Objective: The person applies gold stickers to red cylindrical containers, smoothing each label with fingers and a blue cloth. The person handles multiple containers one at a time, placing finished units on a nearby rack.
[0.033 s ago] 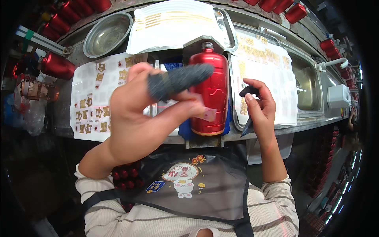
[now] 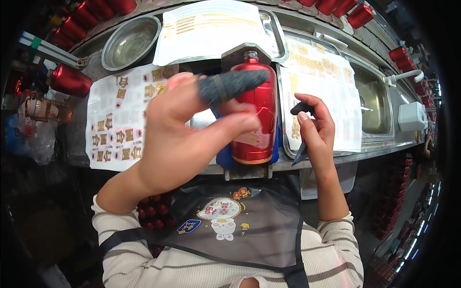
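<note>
A shiny red bottle (image 2: 266, 103) rests in a metal holder with blue padding, its neck at the far end. In front of its near half is my left hand (image 2: 175, 129), the index finger stretched out in a dark finger cot. A thin translucent decal (image 2: 254, 139) with pink and gold shows just under the left thumb, blurred, pinched there; whether it touches the bottle I cannot tell. My right hand (image 2: 317, 132), also with a dark-covered finger, is closed round a dark blue pointed scraper (image 2: 301, 154), right of the bottle over the right-hand sheet.
Gold-printed decal sheets (image 2: 113, 101) lie on the left, right and far side of the metal counter. A steel bowl (image 2: 130, 43) stands at the far left, a sink (image 2: 377, 110) with a tap at the right. More red bottles (image 2: 71, 80) stand around the edges.
My left hand has shifted slightly right and down over the bottle. The decal under its thumb looks wider spread now. The right hand has hardly moved.
</note>
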### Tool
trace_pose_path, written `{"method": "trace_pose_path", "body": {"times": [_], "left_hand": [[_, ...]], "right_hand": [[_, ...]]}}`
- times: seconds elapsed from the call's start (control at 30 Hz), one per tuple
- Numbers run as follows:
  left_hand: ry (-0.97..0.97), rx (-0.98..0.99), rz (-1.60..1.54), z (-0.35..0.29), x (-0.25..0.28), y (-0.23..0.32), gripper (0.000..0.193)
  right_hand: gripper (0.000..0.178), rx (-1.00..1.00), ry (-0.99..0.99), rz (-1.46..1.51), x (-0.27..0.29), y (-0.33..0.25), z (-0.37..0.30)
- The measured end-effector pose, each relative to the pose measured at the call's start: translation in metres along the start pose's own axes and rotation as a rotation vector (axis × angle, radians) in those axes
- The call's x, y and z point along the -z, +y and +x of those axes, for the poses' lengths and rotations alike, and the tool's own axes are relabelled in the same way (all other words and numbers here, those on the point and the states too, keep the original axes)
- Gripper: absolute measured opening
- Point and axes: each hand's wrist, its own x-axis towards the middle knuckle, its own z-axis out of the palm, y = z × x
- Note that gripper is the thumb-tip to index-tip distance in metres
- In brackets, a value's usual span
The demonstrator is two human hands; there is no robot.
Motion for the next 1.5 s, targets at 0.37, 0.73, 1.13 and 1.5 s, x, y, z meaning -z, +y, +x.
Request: {"method": "trace_pose_path", "body": {"times": [0.37, 0.73, 1.13, 1.5], "left_hand": [[0.091, -0.182, 0.251, 0.049, -0.041, -0.051, 0.014], [0.021, 0.413, -0.298, -0.031, -0.056, -0.036, 0.047], [-0.004, 0.415, -0.448, -0.029, -0.051, -0.059, 0.047], [0.046, 0.399, -0.405, -0.036, -0.052, -0.064, 0.044]], "right_hand": [[0.077, -0.064, -0.158, 0.057, -0.034, 0.008, 0.010], [0.073, -0.058, -0.102, 0.164, -0.037, -0.002, 0.005], [0.061, 0.485, -0.191, -0.615, -0.031, -0.028, 0.033], [0.062, 0.455, -0.248, -0.556, -0.030, -0.031, 0.033]]}}
